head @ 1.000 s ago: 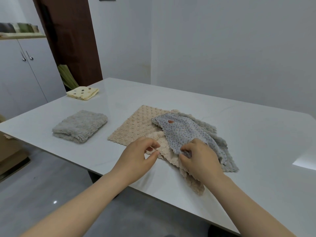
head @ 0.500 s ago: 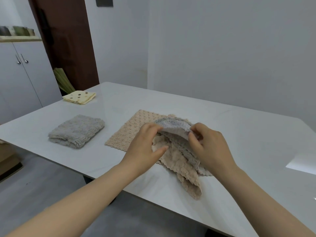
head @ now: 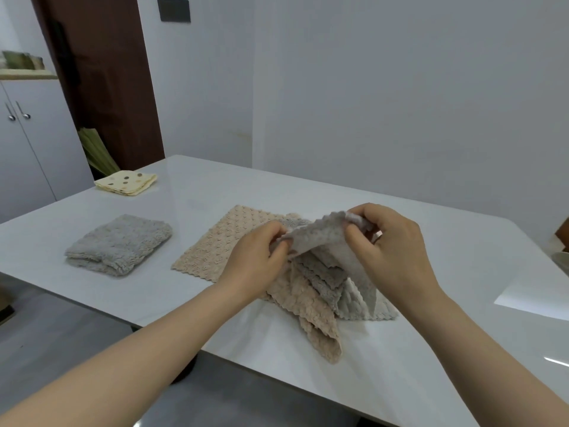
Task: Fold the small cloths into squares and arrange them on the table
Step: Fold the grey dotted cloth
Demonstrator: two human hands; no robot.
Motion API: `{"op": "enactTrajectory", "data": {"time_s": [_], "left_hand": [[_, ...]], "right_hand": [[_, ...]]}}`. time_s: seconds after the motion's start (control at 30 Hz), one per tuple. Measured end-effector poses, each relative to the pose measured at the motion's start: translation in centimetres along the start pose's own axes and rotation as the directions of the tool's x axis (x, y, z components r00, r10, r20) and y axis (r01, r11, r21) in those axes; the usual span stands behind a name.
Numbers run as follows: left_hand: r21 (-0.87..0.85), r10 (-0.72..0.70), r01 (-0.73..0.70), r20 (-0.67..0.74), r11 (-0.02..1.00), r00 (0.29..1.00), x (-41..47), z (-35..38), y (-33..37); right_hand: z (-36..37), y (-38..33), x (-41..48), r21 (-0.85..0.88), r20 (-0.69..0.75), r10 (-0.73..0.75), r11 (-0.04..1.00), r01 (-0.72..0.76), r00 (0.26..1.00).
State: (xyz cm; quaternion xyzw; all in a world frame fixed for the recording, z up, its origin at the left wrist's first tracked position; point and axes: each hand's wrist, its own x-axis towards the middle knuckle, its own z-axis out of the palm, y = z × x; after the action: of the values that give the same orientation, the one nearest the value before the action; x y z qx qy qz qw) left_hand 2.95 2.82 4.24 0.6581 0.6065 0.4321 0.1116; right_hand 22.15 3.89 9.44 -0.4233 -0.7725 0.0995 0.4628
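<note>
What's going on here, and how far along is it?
A person is folding small cloths at a white table. The left hand and right hand each pinch the top edge of a pale grey cloth, holding it up over a loose pile of beige and grey cloths. A beige cloth lies flat beside the pile. Two are already folded: a fluffy grey cloth and, at the far corner, a spotted yellow cloth.

The worktop (head: 462,349) is cut off by the right and lower edges. The fingertips of the left hand (head: 255,257) are partly hidden behind the pale grey cloth (head: 320,238). A pale object (head: 562,263) is cropped beyond recognition at the right edge. The shelf items (head: 21,60) are blurred.
</note>
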Motion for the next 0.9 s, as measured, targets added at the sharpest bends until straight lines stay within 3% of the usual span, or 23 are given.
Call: {"op": "enactTrajectory", "data": {"time_s": [0.1, 0.43, 0.57, 0.63, 0.8, 0.9], "left_hand": [[-0.160, -0.002, 0.000, -0.013, 0.987, 1.000, -0.9, -1.8, 1.2], [-0.369, 0.082, -0.138, -0.163, 0.919, 0.983, -1.6, -8.0, 4.5], [-0.348, 0.079, -0.123, -0.138, 0.929, 0.987, -1.6, -9.7, 3.7], [-0.249, 0.063, -0.092, -0.121, 0.964, 0.991, -1.8, -10.2, 2.5], [-0.060, -0.040, 0.037, -0.054, 0.998, 0.998, -2.7, -10.3, -1.3], [-0.021, -0.120, 0.120, -0.029, 0.993, 0.992, -3.1, -10.3, -2.9]], "right_hand": [[-0.5, -0.6, 0.5, 0.056, -0.065, 0.031, 0.998, -0.027, 0.997], [-1.6, -4.7, 1.6, 0.403, -0.130, 0.097, 0.914, -0.037, 0.987], [-1.3, -4.9, 1.9, 0.407, -0.148, 0.123, 0.912, -0.053, 0.981], [-1.0, -4.3, 1.9, 0.364, -0.154, 0.142, 0.928, -0.077, 0.978], [0.3, -1.9, 0.9, 0.204, -0.078, 0.193, 0.964, -0.173, 0.978], [0.8, -0.7, 0.2, 0.200, -0.053, 0.227, 0.957, -0.212, 0.972]]}}
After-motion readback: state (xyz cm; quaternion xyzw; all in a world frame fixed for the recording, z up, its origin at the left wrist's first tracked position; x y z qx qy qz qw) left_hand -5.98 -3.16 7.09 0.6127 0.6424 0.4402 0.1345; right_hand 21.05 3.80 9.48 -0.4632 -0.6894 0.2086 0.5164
